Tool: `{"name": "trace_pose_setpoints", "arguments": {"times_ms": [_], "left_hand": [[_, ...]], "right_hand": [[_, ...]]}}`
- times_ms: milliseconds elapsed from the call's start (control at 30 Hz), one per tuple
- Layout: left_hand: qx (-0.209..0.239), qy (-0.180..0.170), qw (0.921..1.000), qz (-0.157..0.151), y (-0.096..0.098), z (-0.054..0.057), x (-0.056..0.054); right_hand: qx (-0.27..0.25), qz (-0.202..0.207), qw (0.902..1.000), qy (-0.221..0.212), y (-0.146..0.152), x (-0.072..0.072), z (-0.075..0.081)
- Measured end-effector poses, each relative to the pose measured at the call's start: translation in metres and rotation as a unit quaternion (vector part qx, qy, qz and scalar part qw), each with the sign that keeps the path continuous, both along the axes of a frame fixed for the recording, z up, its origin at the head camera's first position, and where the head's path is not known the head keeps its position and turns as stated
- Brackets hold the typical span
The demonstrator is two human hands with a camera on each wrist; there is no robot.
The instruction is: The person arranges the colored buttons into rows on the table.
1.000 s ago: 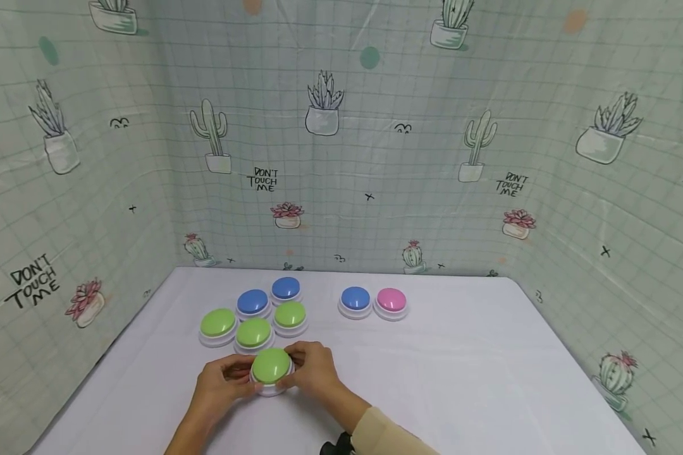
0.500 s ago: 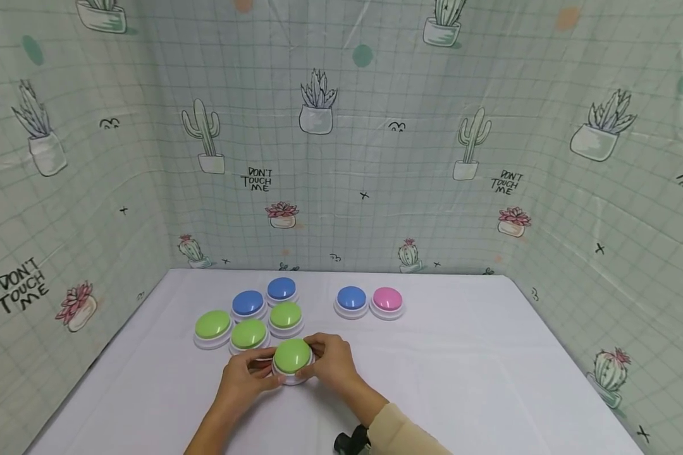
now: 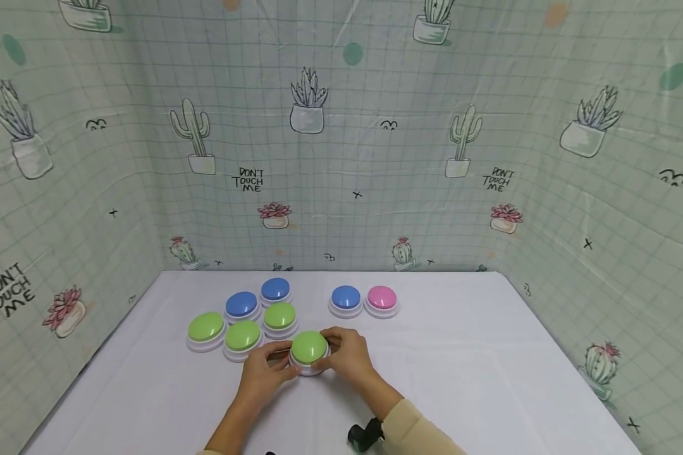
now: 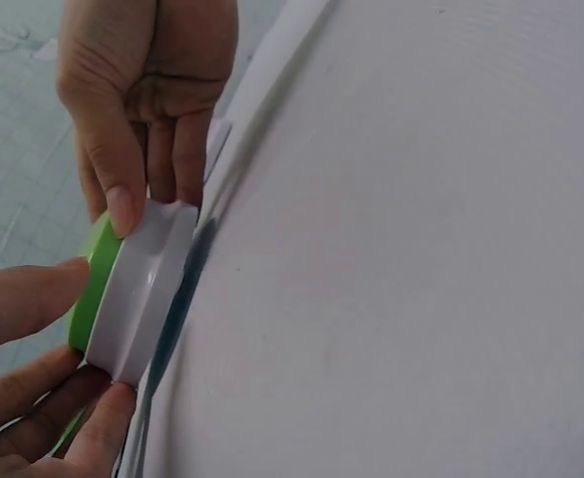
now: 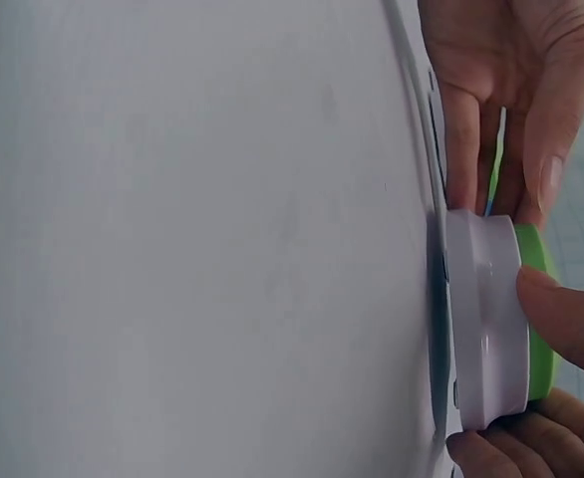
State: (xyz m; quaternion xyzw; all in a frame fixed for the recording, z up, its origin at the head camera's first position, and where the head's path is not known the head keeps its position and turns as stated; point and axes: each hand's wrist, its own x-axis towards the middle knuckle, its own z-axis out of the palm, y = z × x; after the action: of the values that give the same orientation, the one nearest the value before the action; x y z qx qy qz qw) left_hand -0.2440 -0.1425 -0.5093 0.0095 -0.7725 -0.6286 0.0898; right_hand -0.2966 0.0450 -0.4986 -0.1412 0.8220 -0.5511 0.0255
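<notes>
A green push button (image 3: pixel 309 347) with a white round base is held between both hands, dome upward. My left hand (image 3: pixel 264 374) grips its left side, and my right hand (image 3: pixel 350 357) grips its right side. In the left wrist view, the thumb and fingers of the left hand (image 4: pixel 33 398) pinch the white base (image 4: pixel 143 289) and green rim. The right wrist view has the right hand (image 5: pixel 561 398) on the same base (image 5: pixel 486 319). A dark shadow lies under the base; whether it touches the table I cannot tell.
Left of the hands stand three green buttons (image 3: pixel 243 335) and two blue buttons (image 3: pixel 241 304), close together. A blue button (image 3: pixel 346 297) and a pink button (image 3: pixel 382 297) stand side by side farther back. Patterned cloth walls (image 3: pixel 341 189) surround the white table (image 3: pixel 478 366). A black object (image 3: pixel 365 435) is by the right wrist.
Both hands have carried the held green button rightward and a little farther back, away from the group at left. The head view has shifted slightly; the other buttons stay in their arrangement.
</notes>
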Motion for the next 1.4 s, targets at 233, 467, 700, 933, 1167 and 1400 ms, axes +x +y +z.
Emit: {"name": "trace_pose_setpoints", "arguments": {"times_ms": [233, 467, 700, 933, 1167, 1400], "left_hand": [[-0.003, 0.01, 0.9998, -0.016, 0.019, -0.006, -0.009], [-0.009, 0.022, 0.9994, -0.025, 0.039, -0.008, -0.018], [-0.009, 0.026, 0.9986, -0.045, 0.059, -0.012, -0.027], [0.015, 0.034, 0.9975, -0.061, 0.08, -0.013, -0.034], [0.039, 0.032, 0.9954, -0.081, 0.107, -0.016, -0.042], [0.015, 0.044, 0.9936, -0.103, 0.129, -0.013, -0.048]], "right_hand": [[-0.008, -0.013, 0.9999, -0.001, 0.019, -0.005, -0.004], [-0.003, -0.034, 0.9994, -0.009, 0.037, -0.01, -0.005], [-0.002, -0.049, 0.9988, -0.002, 0.057, -0.013, -0.004], [0.009, -0.083, 0.9964, -0.013, 0.077, -0.017, -0.002], [0.009, -0.111, 0.9936, -0.018, 0.099, -0.021, -0.002], [0.018, -0.139, 0.99, -0.02, 0.118, -0.025, -0.004]]}}
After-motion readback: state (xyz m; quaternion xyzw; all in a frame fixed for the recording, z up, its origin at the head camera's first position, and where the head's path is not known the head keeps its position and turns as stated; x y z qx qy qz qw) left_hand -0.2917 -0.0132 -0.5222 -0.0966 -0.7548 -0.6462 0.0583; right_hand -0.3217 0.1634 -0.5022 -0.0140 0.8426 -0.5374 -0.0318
